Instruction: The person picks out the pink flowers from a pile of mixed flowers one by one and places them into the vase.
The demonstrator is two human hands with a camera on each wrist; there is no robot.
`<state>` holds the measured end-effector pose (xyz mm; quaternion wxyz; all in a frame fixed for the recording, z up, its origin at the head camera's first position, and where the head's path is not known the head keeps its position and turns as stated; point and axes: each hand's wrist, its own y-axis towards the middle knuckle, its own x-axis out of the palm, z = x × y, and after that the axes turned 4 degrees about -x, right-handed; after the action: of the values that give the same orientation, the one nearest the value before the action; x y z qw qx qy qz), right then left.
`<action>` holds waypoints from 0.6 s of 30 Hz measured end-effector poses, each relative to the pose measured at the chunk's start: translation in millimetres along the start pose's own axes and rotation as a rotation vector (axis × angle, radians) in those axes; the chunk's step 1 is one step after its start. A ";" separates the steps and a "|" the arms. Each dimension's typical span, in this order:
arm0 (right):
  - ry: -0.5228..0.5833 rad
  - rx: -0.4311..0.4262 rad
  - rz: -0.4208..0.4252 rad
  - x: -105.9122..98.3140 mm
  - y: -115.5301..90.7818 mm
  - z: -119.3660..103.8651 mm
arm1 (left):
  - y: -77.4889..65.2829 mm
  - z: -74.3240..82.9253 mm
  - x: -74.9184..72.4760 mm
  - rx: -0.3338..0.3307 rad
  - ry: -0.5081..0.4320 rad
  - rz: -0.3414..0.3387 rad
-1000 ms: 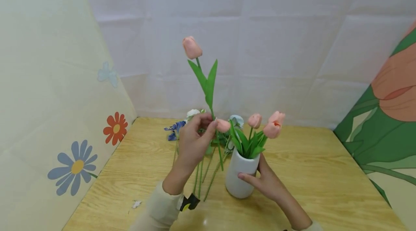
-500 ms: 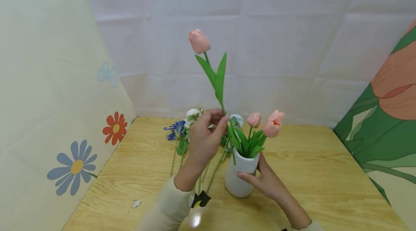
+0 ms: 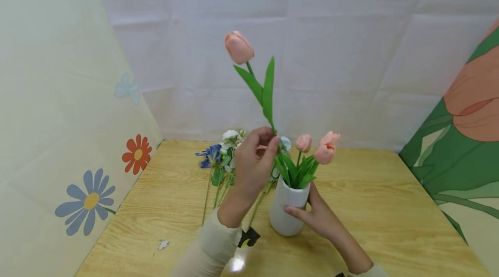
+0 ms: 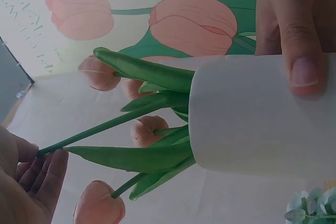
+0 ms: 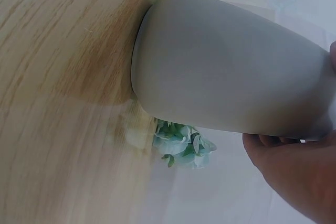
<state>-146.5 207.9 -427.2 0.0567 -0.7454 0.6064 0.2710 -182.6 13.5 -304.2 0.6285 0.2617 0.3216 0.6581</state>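
My left hand [image 3: 253,162] pinches the green stem of a pink tulip [image 3: 239,48], whose bloom and two leaves rise above the fingers. In the left wrist view, the held stem [image 4: 100,127] slants to the leaves at the vase mouth; whether its tip is inside is hidden. My right hand [image 3: 321,214] grips the side of the white vase [image 3: 286,212], which stands upright on the table. Several pink tulips [image 3: 325,152] are in the vase, their green leaves [image 3: 298,172] crowding its rim. The right wrist view shows the vase [image 5: 226,66] up close.
Behind and left of the vase lie loose flower stems with a blue flower [image 3: 210,155], white blooms [image 3: 230,135] and a pale blue bloom [image 3: 285,143]. A white scrap [image 3: 163,245] lies on the wooden table [image 3: 370,207]. White cloth [image 3: 351,51] hangs behind.
My left hand has moved right with the tulip, bringing its stem's lower end to the vase mouth. The right hand and vase have stayed in place.
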 end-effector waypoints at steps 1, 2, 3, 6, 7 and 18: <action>0.000 0.006 0.000 -0.1 0.1 0.0 | -0.1 -0.7 0.6 0.009 0.007 0.003; 0.001 0.012 -0.002 -0.1 0.2 0.0 | -0.2 -1.2 1.1 0.017 0.011 0.003; 0.002 0.016 -0.002 -0.1 0.3 0.0 | -0.3 -1.7 1.6 0.023 0.020 0.002; 0.003 0.016 -0.004 0.3 0.3 0.6 | -1.1 -2.5 2.7 0.046 0.044 -0.003; 0.003 0.011 -0.003 0.4 0.4 0.8 | -1.2 -2.5 3.1 0.057 0.049 -0.008; 0.008 -0.027 0.007 0.8 0.4 1.6 | -3.6 -1.4 7.9 0.144 0.160 -0.058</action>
<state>-147.4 207.7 -428.8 0.0433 -0.7450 0.6055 0.2765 -181.8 21.3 -308.3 0.5991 0.2436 0.4247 0.6335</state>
